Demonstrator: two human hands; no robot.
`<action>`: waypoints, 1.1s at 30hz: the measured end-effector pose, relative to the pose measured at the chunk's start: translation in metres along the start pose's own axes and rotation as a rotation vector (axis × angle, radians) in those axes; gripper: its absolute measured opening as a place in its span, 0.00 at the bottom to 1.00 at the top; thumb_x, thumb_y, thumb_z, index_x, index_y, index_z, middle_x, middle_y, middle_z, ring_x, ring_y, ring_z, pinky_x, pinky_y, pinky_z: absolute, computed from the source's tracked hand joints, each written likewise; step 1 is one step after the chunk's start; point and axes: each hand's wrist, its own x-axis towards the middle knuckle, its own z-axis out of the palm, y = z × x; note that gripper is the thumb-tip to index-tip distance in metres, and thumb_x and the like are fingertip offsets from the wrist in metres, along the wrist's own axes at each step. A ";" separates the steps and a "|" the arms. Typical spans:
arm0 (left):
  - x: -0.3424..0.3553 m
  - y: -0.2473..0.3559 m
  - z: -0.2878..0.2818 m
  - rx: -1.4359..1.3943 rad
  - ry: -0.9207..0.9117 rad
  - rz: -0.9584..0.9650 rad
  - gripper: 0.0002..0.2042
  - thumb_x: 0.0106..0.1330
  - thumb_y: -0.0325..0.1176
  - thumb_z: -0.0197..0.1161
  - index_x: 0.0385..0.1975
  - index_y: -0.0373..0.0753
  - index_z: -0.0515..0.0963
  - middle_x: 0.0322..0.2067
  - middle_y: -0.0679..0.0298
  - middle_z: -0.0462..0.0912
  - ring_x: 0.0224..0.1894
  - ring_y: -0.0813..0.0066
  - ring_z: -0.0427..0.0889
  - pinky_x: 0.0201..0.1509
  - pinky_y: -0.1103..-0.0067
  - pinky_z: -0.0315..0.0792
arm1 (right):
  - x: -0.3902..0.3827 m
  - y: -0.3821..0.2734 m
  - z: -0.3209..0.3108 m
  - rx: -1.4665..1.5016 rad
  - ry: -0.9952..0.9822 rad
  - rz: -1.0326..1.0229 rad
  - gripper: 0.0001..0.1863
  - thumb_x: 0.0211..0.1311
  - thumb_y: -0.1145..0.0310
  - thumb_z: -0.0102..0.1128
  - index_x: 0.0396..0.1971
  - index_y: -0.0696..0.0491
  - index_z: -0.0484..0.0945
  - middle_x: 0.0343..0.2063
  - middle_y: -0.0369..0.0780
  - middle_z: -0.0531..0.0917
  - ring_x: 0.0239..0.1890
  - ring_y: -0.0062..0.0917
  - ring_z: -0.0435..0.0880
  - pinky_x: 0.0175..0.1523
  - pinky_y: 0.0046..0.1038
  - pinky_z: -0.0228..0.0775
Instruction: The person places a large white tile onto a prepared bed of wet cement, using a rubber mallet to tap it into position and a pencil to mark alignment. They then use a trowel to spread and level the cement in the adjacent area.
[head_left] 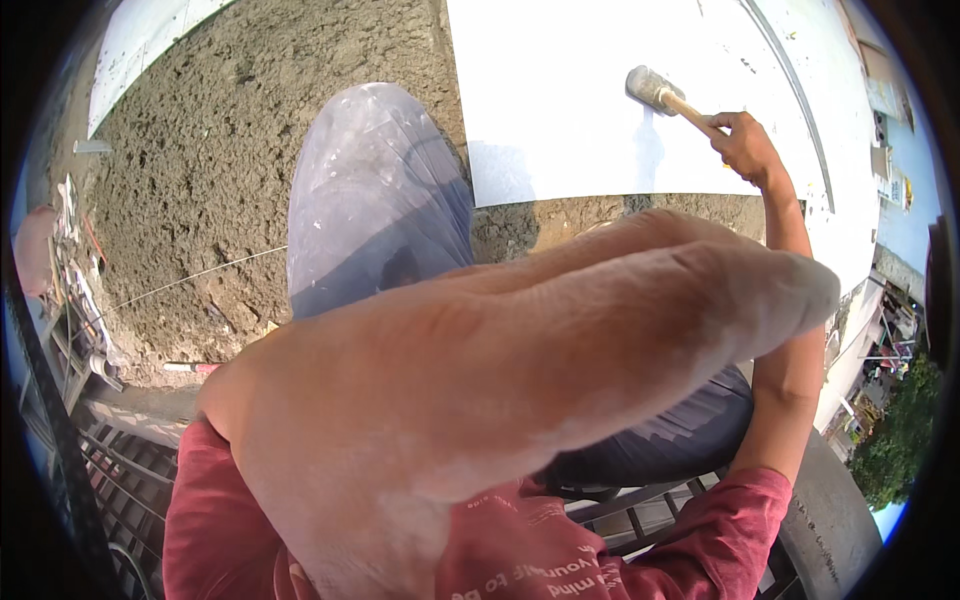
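Close to the camera, my left hand [520, 350] fills the middle of the view, its fingers stretched toward the right with nothing visible in them. It hides much of my lap. Farther off at the upper right, my right hand [748, 150] is wrapped round the wooden handle of a mallet [652, 88]. The mallet's dusty, greyish head points left over a large white tile [560, 110]. Whether the head touches the tile, I cannot tell. Left of the tile spreads rough, grey-brown mortar [230, 150], where my knee in greyish trousers [370, 170] is bent.
Another white slab [145, 50] lies at the upper left. A thin string [200, 276] crosses the mortar. Debris and sticks [80, 270] lie along the left edge. Dark metal bars [125, 470] show below at the lower left. Green foliage [895, 440] stands at the right.
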 end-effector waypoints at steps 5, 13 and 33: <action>-0.037 0.003 -0.030 0.911 0.574 -0.475 0.52 0.42 0.52 0.78 0.69 0.40 0.60 0.66 0.47 0.63 0.67 0.42 0.63 0.66 0.52 0.60 | -0.005 0.010 -0.003 -0.008 0.052 0.016 0.19 0.56 0.71 0.55 0.47 0.61 0.82 0.15 0.40 0.77 0.17 0.22 0.74 0.24 0.28 0.67; -0.091 -0.058 -0.031 1.253 0.680 -0.875 0.52 0.55 0.59 0.67 0.71 0.32 0.49 0.70 0.39 0.45 0.73 0.40 0.46 0.73 0.55 0.47 | -0.010 -0.014 -0.005 -0.071 0.054 0.047 0.22 0.51 0.71 0.52 0.48 0.58 0.82 0.29 0.57 0.84 0.32 0.43 0.85 0.42 0.36 0.76; -0.095 -0.058 -0.036 1.216 0.670 -0.896 0.52 0.57 0.61 0.64 0.72 0.34 0.45 0.71 0.40 0.41 0.74 0.39 0.42 0.73 0.53 0.44 | 0.003 -0.006 0.003 -0.102 0.084 -0.050 0.21 0.46 0.69 0.57 0.43 0.55 0.84 0.36 0.53 0.84 0.40 0.47 0.84 0.50 0.39 0.76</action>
